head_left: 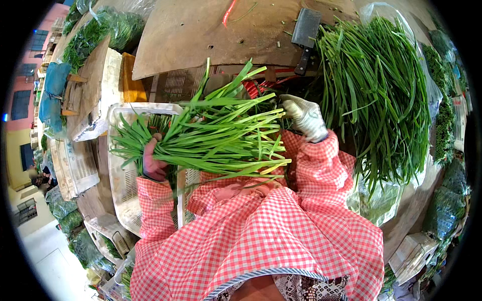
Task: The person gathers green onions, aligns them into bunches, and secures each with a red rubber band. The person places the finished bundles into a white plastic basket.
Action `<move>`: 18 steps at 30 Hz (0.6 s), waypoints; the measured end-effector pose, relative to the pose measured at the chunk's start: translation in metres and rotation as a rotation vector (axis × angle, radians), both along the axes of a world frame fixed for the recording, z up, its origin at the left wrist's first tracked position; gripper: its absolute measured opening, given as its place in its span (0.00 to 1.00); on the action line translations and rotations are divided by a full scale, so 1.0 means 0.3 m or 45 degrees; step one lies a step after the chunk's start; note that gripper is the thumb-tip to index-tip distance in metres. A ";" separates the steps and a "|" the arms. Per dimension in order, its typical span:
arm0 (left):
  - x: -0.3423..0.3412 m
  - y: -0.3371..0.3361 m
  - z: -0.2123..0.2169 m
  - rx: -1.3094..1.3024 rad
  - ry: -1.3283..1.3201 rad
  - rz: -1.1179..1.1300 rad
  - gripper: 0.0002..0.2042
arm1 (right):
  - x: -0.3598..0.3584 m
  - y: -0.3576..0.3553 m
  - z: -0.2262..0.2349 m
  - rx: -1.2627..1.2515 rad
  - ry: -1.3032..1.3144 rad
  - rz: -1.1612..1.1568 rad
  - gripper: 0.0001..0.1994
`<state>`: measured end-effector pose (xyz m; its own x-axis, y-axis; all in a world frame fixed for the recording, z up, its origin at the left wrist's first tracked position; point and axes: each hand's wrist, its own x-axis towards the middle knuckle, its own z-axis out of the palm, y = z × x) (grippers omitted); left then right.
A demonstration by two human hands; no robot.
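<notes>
A loose bunch of long, flat green garlic chives (221,135) lies across the space in front of me. My left hand (154,158) wraps round it near its left end, and the paler ends fan out to the right. My right hand (307,119), in a whitish glove, is beside those paler ends with its fingers bent together; what they pinch, if anything, cannot be made out. To the right is a large heap of darker garlic chives (376,95) on clear plastic. Under the held bunch stands a white plastic crate (120,185) with more greens partly hidden inside.
A wooden board (201,37) spans the far side, with a cleaver (306,35) at its right edge, handle toward me. Red ties (256,89) lie below the board. A foam box (105,95) and bagged greens (120,27) stand at the far left.
</notes>
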<state>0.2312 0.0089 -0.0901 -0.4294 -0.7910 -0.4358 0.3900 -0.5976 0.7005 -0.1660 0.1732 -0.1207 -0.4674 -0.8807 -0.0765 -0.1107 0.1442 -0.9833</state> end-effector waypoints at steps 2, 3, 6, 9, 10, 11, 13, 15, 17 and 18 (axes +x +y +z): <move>-0.034 0.035 0.015 -0.159 -0.034 0.196 0.09 | 0.054 -0.056 0.043 -0.173 -0.104 0.042 0.24; -0.056 0.043 0.019 -0.212 -0.030 0.342 0.09 | 0.070 -0.082 0.067 -0.243 -0.302 0.097 0.24; -0.115 -0.035 0.045 -0.364 0.236 0.143 0.11 | 0.075 -0.138 0.129 -0.202 -0.449 0.114 0.21; -0.151 -0.095 0.053 -0.270 0.183 0.105 0.12 | 0.029 -0.123 0.164 -0.213 -0.339 -0.178 0.17; -0.161 -0.106 0.047 -0.250 0.208 0.120 0.13 | 0.009 -0.100 0.165 -0.066 -0.213 -0.294 0.17; -0.168 -0.115 0.040 -0.171 0.180 0.182 0.14 | -0.020 -0.065 0.164 0.023 -0.084 -0.332 0.16; -0.169 -0.115 0.024 -0.179 0.162 0.060 0.18 | -0.051 0.003 0.138 0.275 -0.019 -0.403 0.17; -0.166 -0.111 0.002 -0.145 0.175 0.016 0.19 | -0.052 0.052 0.088 0.184 -0.279 -0.257 0.17; -0.163 -0.117 -0.018 -0.092 0.214 -0.052 0.21 | -0.047 0.062 0.036 0.014 -0.298 -0.110 0.22; -0.164 -0.121 -0.029 -0.118 0.200 -0.020 0.21 | -0.040 0.054 0.015 -0.046 -0.092 -0.081 0.27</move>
